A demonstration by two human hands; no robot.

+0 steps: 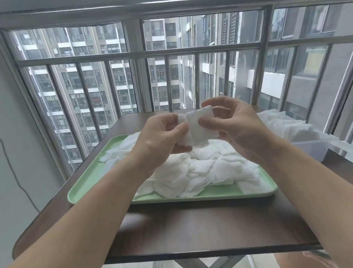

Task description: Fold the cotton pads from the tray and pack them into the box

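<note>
Cotton pad (199,129) pinched by left hand (161,140), right hand (240,126), over tray (86,184)

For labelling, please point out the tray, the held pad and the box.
tray (87,178): head view, bare left part.
held pad (197,132): head view, its middle.
box (309,151): head view, front wall.

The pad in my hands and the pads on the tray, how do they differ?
The held pad is up in the air, pinched between left hand and right hand; the tray pads lie heaped on the green tray. The held pad shows a neat squarish face; the tray pads overlap, rumpled. Both are white.
</note>
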